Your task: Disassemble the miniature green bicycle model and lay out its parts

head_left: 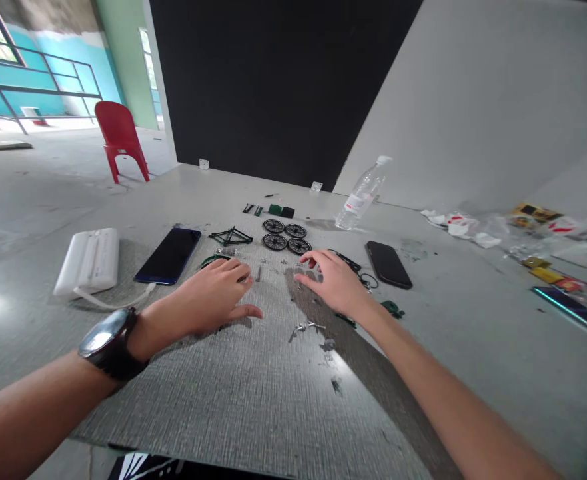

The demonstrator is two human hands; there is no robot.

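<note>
- The small metal screws (273,261) lie scattered on the grey mat (253,373), between and just beyond the two hands; they are the loose parts nearest the fingers.
- The left hand (218,297) rests palm down on the mat with the fingers loosely curled and the thumb out to the right; it holds nothing that shows.
- The right hand (336,283) lies flat with the fingers spread narrowly, their tips among the screws; nothing is gripped.
- Just beyond the left hand's fingertips a green curved part (212,259) peeks out, and farther off lies the green bicycle frame (230,236), bare, with nothing fitted to it.
- Four black spoked wheels (286,236) sit in a tight group to the right of the frame, all loose; more small green and black pieces (276,211) lie farther back.
- As it looks, the model is all in parts, laid out, with the assembly barely begun.
- Outward: a dark phone (169,255) and white power bank (88,260) to the left, another phone (388,264) and a plastic bottle (363,193) to the right.
</note>
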